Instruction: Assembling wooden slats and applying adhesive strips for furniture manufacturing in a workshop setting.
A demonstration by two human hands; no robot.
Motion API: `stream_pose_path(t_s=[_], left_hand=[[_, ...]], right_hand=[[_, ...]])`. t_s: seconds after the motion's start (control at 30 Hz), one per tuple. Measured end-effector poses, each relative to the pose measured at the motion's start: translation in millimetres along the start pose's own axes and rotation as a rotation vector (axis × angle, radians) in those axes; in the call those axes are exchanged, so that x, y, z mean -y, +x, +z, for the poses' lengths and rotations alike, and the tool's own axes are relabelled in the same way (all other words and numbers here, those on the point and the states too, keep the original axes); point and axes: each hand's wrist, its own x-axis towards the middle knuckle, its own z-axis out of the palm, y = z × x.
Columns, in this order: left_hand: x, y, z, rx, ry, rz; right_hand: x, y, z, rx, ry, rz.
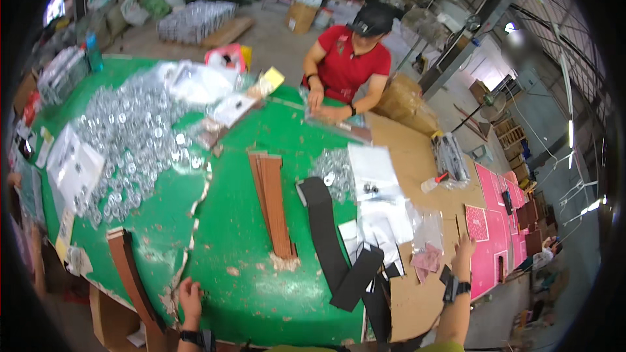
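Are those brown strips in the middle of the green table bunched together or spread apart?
Bunched together: the brown strips lie overlapping lengthwise, fanning out slightly toward the far end.

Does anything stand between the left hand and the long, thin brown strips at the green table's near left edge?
Nothing visible does: between the left hand and the brown strips there is only green tabletop with a pale, chipped seam.
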Motion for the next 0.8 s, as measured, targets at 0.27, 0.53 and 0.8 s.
stream_pose_path(t_s=[0.27,0.53,0.8], left_hand=[[0.5,-51.1,14.3,0.275,0.734,0.091],[-13.4,-165.8,20.8,0.620,1.353,0.374],[-12.2,-222.1,-39.6,0.286,1.304,0.257]], right_hand=[[39.6,-263.6,-68.4,1.716,-0.276,0.464],[71.2,-367.9,-235.3,1.991,-0.123,0.923],[84.7,-368.8,-357.4,1.637,0.133,0.899]])
